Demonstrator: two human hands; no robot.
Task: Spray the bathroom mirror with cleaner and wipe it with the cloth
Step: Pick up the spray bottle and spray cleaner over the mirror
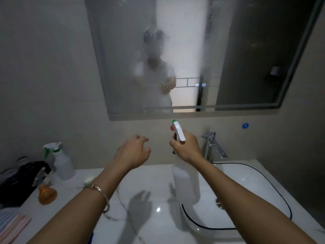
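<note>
The spray bottle (186, 182) hangs upright in the air over the near rim of the sink (263, 175), its white body below the right hand (187, 148) and its white trigger head sticking up above the knuckles, green nozzle tip aimed at the wall just under the mirror (193, 55). The right hand is wrapped around the bottle's neck, fingers closed on it. The left hand (133, 152) floats beside it, a little apart, fingers loosely curled and holding nothing; a thin bracelet (98, 191) circles that wrist. The mirror's lower edge runs just above the nozzle, and the glass is fogged grey over its left and middle parts, with a clearer dark strip at the right; a person's blurred reflection shows through the haze. Between the hands and the wall there is open air, and the white counter (153, 217) beneath them is bare. The tap (212, 147) stands just right of the right hand. At the counter's left end sit a second spray bottle (61, 162), a small orange bottle (47, 193) and a dark bundle (19, 180).
</note>
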